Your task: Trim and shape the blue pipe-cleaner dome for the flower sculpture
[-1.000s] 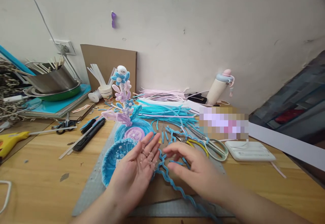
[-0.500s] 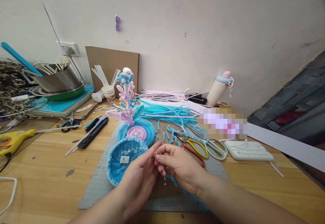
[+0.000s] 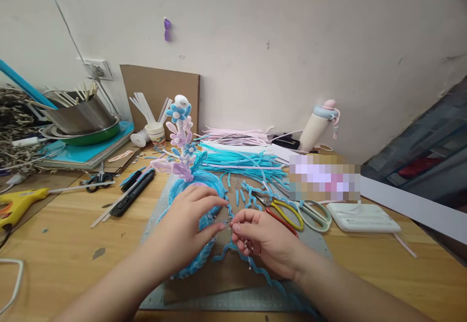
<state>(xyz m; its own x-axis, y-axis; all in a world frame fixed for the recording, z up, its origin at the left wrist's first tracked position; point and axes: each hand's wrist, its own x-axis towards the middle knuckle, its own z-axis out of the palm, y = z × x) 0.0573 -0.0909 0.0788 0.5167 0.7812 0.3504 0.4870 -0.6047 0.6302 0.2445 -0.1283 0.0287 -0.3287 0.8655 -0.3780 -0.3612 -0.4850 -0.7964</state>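
My left hand [image 3: 191,222] is over a blue fuzzy bowl [image 3: 199,263] made of pipe cleaners, thumb and fingers apart; it hides much of the bowl. Close to its thumb, my right hand [image 3: 268,239] pinches a thin beaded strand [image 3: 249,261], whose end dangles below the fingers. Behind the left hand lies a round blue coil base [image 3: 215,181]. A pink, blue and white pipe-cleaner flower stem [image 3: 182,137] stands at that base. A wavy blue pipe cleaner [image 3: 262,273] runs under the right hand across brown cardboard [image 3: 204,290].
Pliers with red and yellow handles [image 3: 288,212] and pale-handled scissors [image 3: 317,217] lie to the right. Behind are blue pipe cleaners [image 3: 237,159] and a bottle [image 3: 315,127]. At left are a black cutter [image 3: 133,193], a yellow glue gun [image 3: 25,205] and black scissors [image 3: 97,181].
My left hand has come away from the right and turned over the bowl, fingers spreading. The bowl now sits tilted farther right. My right hand has shifted slightly right, still pinching the strand.
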